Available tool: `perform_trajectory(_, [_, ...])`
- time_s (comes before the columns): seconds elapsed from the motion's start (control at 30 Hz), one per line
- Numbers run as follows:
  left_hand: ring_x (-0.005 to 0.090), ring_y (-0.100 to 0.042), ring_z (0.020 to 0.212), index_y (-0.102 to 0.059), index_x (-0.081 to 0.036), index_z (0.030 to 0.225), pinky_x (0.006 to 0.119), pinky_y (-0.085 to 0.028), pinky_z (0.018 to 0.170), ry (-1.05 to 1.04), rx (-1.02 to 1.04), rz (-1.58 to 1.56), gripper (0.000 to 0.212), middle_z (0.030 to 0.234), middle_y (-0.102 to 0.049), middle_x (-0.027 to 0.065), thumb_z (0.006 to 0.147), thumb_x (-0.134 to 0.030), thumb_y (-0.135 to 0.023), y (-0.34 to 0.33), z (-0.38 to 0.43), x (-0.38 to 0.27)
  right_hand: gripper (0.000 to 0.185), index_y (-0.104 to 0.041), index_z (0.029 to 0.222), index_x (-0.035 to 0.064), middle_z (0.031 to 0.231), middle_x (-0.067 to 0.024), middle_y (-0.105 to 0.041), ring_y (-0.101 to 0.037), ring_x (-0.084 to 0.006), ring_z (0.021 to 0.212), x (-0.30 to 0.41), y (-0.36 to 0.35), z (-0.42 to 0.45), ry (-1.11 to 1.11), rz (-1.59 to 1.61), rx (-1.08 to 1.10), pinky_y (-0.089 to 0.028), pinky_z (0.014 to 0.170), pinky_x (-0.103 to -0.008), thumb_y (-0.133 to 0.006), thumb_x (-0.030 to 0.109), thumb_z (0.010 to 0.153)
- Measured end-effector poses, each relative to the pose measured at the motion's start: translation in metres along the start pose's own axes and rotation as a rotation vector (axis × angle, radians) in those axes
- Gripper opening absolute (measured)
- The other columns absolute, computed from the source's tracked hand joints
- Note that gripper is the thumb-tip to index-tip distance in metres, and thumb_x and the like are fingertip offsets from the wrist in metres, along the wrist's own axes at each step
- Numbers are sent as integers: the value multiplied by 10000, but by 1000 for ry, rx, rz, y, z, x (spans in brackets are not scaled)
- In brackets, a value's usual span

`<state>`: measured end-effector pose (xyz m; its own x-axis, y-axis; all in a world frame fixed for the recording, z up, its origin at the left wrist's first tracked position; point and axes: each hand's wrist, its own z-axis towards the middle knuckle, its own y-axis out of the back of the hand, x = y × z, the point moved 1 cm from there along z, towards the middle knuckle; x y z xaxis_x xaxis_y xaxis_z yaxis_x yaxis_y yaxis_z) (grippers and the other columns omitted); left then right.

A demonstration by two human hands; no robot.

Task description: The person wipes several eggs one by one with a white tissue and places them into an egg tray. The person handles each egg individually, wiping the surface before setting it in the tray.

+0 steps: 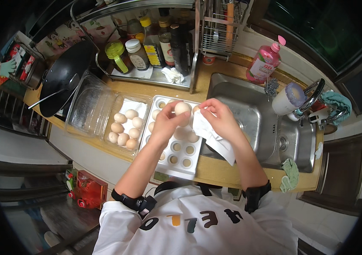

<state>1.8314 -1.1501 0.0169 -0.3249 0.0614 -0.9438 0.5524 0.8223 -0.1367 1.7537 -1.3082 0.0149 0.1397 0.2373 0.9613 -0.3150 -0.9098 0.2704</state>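
Observation:
My left hand (165,122) grips a pale egg (182,109) between thumb and fingers, above a white plastic egg tray (181,169). A crumpled white paper towel (211,137) hangs from my right hand (217,116), close beside that egg. Something light brown shows at the right fingertips; whether it is an egg or a finger, I cannot tell. Several eggs sit in the tray's round holes, partly hidden by my hands, while holes at its near end show bare. Left of it, a clear plastic box (109,145) holds several eggs (123,139) on white paper, its lid (88,108) folded back.
A steel double sink (232,86) adjoins the tray's right side. Pink soap bottle (263,63) and faucet (311,92) stand behind it. A rack with sauce bottles (152,47) rises at the back. A black wok (63,73) leans at left; a green cloth (289,175) hangs over the front edge.

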Motion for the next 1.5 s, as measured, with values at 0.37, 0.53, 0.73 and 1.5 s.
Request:
perform_trajectory(0.37, [185, -570, 843, -542, 0, 1032, 285, -464, 732, -472, -120, 736, 400, 922, -580, 104, 659, -60, -675, 99, 70, 29, 407, -444, 1227, 26, 989, -85, -621, -554, -77, 788, -37, -108, 46, -244, 211, 99, -436, 637, -193, -489, 12, 823])
perform_trajectory(0.53, [282, -511, 864, -586, -39, 949, 368, -373, 790, -653, -134, 1042, 363, 905, -589, 100, 607, -102, -692, 96, 72, 24, 492, -388, 1280, 44, 905, -85, -614, -548, -98, 707, -44, -135, 40, -354, 250, 26, -435, 602, -227, -511, 68, 804])
perform_trajectory(0.73, [290, -496, 846, -605, -40, 880, 382, -349, 771, -625, -62, 1184, 306, 850, -609, 110, 597, -128, -681, 95, 85, 26, 568, -339, 1319, 83, 775, -75, -607, -534, -105, 596, -58, -150, 52, -401, 180, 19, -421, 530, -262, -524, 144, 785])
perform_trajectory(1.5, [289, -480, 838, -604, -50, 823, 374, -346, 756, -593, -48, 1289, 293, 846, -584, 98, 561, -152, -685, 91, 101, 34, 393, -416, 1151, 4, 776, -78, -599, -522, -114, 600, -36, -147, 57, -377, 123, 82, -393, 509, -262, -493, 113, 782])
